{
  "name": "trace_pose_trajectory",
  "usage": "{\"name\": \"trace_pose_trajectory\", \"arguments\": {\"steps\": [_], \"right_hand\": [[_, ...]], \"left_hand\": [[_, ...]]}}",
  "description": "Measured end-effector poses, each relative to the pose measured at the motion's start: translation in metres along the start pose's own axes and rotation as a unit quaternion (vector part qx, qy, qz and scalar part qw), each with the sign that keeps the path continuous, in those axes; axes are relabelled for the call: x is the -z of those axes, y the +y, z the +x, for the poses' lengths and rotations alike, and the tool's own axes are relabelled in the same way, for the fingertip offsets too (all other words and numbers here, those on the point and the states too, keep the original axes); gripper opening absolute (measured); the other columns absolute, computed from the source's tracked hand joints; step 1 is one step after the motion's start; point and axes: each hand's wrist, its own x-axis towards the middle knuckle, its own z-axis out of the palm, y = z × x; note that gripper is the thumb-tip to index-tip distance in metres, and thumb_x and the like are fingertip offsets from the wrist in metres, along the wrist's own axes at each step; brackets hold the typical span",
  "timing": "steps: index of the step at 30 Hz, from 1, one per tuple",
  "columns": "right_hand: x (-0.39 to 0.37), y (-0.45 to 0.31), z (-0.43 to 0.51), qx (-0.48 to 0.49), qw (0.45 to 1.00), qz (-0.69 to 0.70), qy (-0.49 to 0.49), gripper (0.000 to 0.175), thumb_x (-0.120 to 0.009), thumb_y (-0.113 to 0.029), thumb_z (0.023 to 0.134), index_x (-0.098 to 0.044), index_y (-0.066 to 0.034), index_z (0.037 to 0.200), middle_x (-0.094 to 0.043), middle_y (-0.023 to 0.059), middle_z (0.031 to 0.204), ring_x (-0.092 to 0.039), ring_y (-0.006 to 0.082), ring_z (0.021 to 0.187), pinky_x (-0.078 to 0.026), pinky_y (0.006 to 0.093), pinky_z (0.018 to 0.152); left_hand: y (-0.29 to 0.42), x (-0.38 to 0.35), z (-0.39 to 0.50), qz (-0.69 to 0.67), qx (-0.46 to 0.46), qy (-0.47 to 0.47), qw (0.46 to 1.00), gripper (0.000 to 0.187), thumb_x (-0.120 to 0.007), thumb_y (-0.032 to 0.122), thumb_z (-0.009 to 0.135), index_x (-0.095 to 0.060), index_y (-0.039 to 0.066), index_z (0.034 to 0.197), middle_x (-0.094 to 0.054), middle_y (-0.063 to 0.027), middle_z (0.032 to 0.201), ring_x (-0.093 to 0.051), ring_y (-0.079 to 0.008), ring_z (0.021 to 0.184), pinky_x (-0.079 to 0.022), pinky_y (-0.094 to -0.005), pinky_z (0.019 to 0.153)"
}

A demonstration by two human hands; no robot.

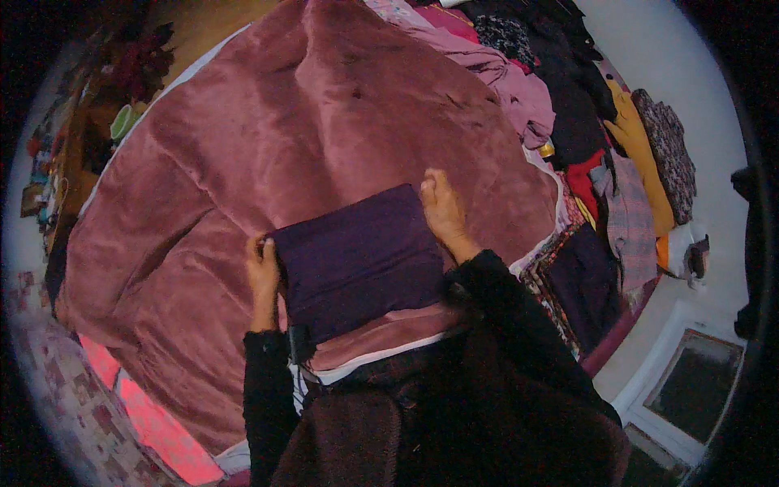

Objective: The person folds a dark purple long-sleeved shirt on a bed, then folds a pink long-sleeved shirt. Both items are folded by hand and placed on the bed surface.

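A dark purple folded cloth (pixel 362 262) lies in front of me on a wide dusty-pink plush blanket (pixel 255 146). My left hand (pixel 263 277) is at the cloth's left edge, its thumb near the upper left corner and its fingers partly hidden. At the upper right corner is my right hand (pixel 443 210), its fingers bent against the cloth's edge. Both hands seem to grip the cloth at these sides. Near the lower left of the cloth hangs a small dark object (pixel 300 347), too dim to name.
Heaped clothes line the right side, among them a pink garment (pixel 526 100), a mustard garment (pixel 639 152) and a plaid garment (pixel 630 219). A white-framed window or door (pixel 639 389) is at lower right. A green bowl-like object (pixel 123 122) stands beyond the blanket's left edge.
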Motion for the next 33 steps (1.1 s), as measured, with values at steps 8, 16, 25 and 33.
{"name": "trace_pose_trajectory", "arguments": {"steps": [8, 16, 25, 33], "right_hand": [[-0.007, -0.064, -0.051, 0.28, 0.907, -0.197, -0.245, 0.067, -0.057, -0.046, 0.091, -0.044, -0.0054, 0.143, -0.038, 0.0213, 0.151, -0.031, 0.0373, 0.142, -0.02, 0.0527, 0.116], [0.013, -0.017, -0.062, 0.184, 0.924, -0.207, -0.262, 0.079, -0.053, -0.057, 0.091, -0.034, -0.0076, 0.15, -0.026, 0.0212, 0.157, -0.021, 0.0371, 0.147, -0.013, 0.0532, 0.119], [0.088, 0.033, -0.07, -0.089, 0.969, -0.114, -0.201, 0.068, -0.049, -0.051, 0.097, -0.039, -0.0058, 0.147, -0.042, 0.0218, 0.148, -0.043, 0.0367, 0.135, -0.034, 0.0468, 0.11], [0.063, 0.027, -0.085, -0.207, 0.937, 0.157, -0.235, 0.053, -0.066, -0.026, 0.092, -0.05, 0.0001, 0.135, -0.067, 0.0122, 0.113, -0.063, 0.0198, 0.102, -0.049, 0.0336, 0.09]], "left_hand": [[0.045, -0.027, -0.067, 0.294, -0.282, -0.148, 0.901, 0.069, -0.067, 0.034, 0.089, -0.04, 0.006, 0.146, -0.035, -0.0243, 0.152, -0.032, -0.0431, 0.14, -0.027, -0.0508, 0.114], [0.023, -0.015, -0.078, 0.193, -0.236, -0.161, 0.939, 0.082, -0.069, 0.036, 0.088, -0.029, 0.006, 0.152, -0.025, -0.0241, 0.157, -0.024, -0.0413, 0.145, -0.022, -0.0474, 0.117], [-0.021, 0.034, -0.104, -0.194, 0.095, -0.177, 0.96, 0.067, -0.064, 0.023, 0.095, -0.032, 0.0, 0.149, -0.044, -0.0148, 0.145, -0.046, -0.0254, 0.13, -0.036, -0.0355, 0.109], [-0.009, 0.052, -0.1, -0.255, 0.242, -0.267, 0.897, 0.046, -0.069, 0.03, 0.091, -0.06, -0.006, 0.119, -0.066, -0.0103, 0.106, -0.064, -0.0199, 0.089, -0.052, -0.0335, 0.074]]}}
